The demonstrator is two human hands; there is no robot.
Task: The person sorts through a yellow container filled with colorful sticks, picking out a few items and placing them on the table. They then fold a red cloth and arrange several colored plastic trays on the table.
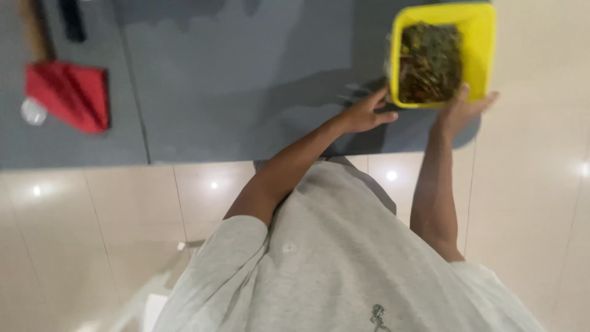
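A grey desk stands over glossy cream floor tiles, a red cloth at its far left. The left hand lies loose, fingers spread, touching the yellow tub of dried leaves at the right corner. The right hand cups its near edge; best kept level.

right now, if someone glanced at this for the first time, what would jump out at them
The bright yellow tub at the far right corner of the grey table, filled with dark green and brown plant matter, draws the eye first. Both hands are at its near edge: the left hand by its near left corner, the right hand against its near side. A red folded cloth lies at the table's far left.
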